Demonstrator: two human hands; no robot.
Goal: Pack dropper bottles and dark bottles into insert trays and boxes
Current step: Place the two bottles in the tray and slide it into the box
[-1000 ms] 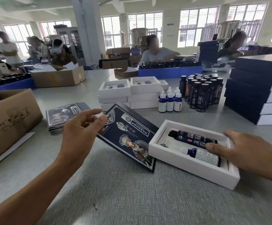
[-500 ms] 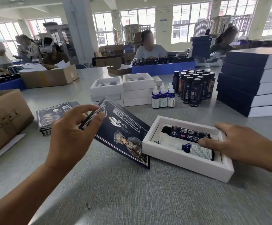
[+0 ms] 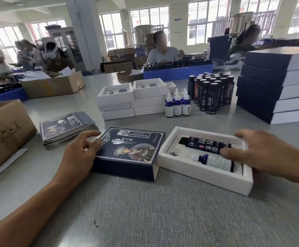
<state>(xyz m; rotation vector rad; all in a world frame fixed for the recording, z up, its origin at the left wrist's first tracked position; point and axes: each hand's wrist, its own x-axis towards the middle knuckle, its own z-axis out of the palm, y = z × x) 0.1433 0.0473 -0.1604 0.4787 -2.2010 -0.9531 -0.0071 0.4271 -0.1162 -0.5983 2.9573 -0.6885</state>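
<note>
White insert tray (image 3: pixel 195 172) lies flat near the table's front, dark bottle (image 3: pixel 201 143) and dropper bottle (image 3: pixel 214 160) lying inside. Right hand (image 3: pixel 263 154) rests on tray's right end, fingers loosely spread. Left hand (image 3: pixel 82 154) grips navy box (image 3: pixel 127 157) by its left edge; box's open end touches tray's left edge. Bare table (image 3: pixel 163 211) in front.

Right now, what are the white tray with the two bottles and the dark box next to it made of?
The white insert tray looks like matte foam: thick, soft-edged walls without shine. The dark printed box looks like printed cardboard: thin walls, sharp folded corners, slight sheen. I can't be sure of either from looks alone.
</note>
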